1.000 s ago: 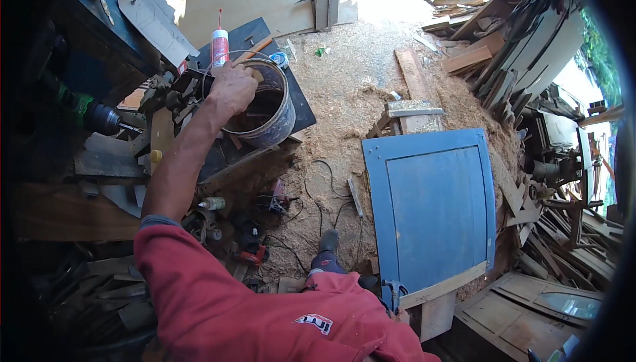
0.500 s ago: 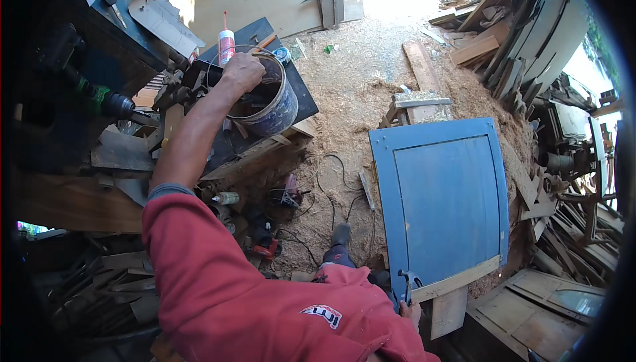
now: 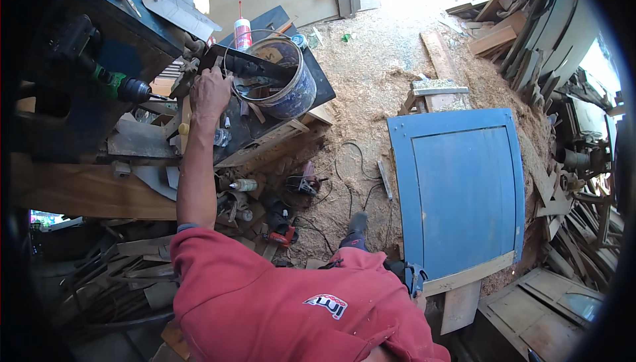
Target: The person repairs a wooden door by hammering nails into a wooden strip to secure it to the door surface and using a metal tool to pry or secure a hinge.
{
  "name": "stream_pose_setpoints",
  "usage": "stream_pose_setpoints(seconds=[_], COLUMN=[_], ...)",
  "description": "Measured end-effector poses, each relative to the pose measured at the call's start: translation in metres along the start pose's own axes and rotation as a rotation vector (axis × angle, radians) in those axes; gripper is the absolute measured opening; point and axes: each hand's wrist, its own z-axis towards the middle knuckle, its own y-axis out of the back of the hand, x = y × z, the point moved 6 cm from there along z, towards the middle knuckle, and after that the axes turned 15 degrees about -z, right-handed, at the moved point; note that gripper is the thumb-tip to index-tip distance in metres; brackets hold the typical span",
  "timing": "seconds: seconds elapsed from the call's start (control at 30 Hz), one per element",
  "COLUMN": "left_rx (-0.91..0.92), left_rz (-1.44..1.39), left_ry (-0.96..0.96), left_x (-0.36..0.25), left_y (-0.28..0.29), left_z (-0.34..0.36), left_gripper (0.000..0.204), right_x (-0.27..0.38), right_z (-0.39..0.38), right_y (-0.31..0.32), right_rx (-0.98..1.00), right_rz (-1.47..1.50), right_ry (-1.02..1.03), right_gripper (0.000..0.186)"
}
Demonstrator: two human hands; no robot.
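Observation:
At the left rim of a paint-stained bucket (image 3: 301, 93), my left hand (image 3: 211, 95) has its fingers curled downward; what they grip, if anything, I cannot make out. A dark flat strip (image 3: 248, 63) runs from beside those fingers across the bucket's mouth. Inside the bucket are metal tools, too shadowed to name. Low in the picture, my right hand (image 3: 419, 302) is mostly hidden by my red top and closes on a claw hammer (image 3: 415, 278). The hammer is beside the lower left corner of a blue panelled door (image 3: 464, 189).
A red-and-white sealant tube (image 3: 242, 34) stands behind the bucket on the dark bench. A green-and-black drill (image 3: 119, 87) lies to the left. Cables (image 3: 351, 183) and a red power tool (image 3: 283, 236) lie on the sawdust-covered floor. Stacked boards (image 3: 550, 44) line the right.
My left hand has moved from the bucket's far rim leftward and nearer, to its left side. The dark strip now shows across the mouth. The hammer has dropped lower beside the door; the view has shifted.

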Motion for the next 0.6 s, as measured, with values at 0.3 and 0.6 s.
stream_pose_setpoints(seconds=[0.3,0.6], left_rx=[-0.203,-0.222], left_rz=[-0.102,-0.338], left_ry=[0.072,0.072], left_x=[0.002,0.046], left_y=[-0.003,-0.015], left_z=[0.018,0.040], left_gripper=[0.042,0.040], right_x=[-0.001,0.051], right_z=[0.016,-0.014], right_y=[0.022,0.068], right_rx=[-0.047,0.088], right_rz=[-0.087,0.163], right_ry=[0.028,-0.107], right_gripper=[0.053,0.055])
